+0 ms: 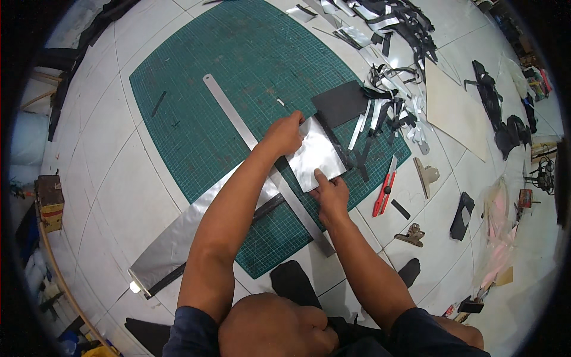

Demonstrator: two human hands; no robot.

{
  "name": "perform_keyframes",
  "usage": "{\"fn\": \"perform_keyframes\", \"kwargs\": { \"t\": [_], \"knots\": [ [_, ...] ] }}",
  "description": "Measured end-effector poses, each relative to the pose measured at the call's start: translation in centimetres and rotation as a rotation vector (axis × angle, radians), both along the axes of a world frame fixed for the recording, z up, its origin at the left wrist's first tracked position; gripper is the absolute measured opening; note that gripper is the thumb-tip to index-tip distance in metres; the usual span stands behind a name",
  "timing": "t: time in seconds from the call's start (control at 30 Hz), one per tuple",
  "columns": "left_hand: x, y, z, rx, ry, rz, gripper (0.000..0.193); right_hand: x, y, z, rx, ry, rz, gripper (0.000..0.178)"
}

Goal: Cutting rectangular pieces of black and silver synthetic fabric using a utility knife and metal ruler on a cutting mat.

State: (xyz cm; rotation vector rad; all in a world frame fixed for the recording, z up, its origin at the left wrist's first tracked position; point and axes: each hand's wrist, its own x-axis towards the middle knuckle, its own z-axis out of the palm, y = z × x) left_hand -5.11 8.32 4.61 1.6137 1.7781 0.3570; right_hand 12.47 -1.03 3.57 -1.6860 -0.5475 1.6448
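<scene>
Both of my hands hold a silver foil-faced sheet [315,154] with a black right edge, above a green cutting mat [196,53]. My left hand [285,135] is closed at its upper left corner. My right hand [331,195] pinches the lower edge, thumb on top and fingers partly hidden underneath. A long steel ruler [231,113] lies slantwise on the mat, its middle partly covered by my left arm. Under my left forearm, a longer silver strip [172,244] with a black border runs off the mat. A dark grey rectangular piece [341,103] lies just beyond the held sheet.
A red utility knife [384,193] lies at the mat's right edge. Beside it are two metal clips, one a bulldog clip [411,235]. Black and silver offcuts [392,24] are heaped at the far right, near a cream board [452,113] on the tiled floor.
</scene>
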Motion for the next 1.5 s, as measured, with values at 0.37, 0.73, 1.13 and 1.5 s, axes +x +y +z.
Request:
{"fn": "perform_keyframes", "kwargs": {
  "t": [0.37,0.73,1.13,1.5],
  "knots": [
    [-0.4,0.1,-0.6,0.048,-0.014,0.016,0.045,2.8,1.1,3.4,1.177,-0.793,0.941,0.031],
    [-0.1,-0.1,0.2,0.006,-0.018,0.039,0.044,3.2,4.9,0.8,1.264,-1.030,1.342,0.038],
    [-0.3,0.2,-0.4,0.007,-0.042,0.026,0.046,3.5,4.7,0.6,1.244,-1.008,1.303,0.042],
    [-3.7,-3.8,0.8,0.537,0.094,0.319,0.045,3.4,4.9,0.8,1.200,-0.995,1.372,0.043]
  ]
}}
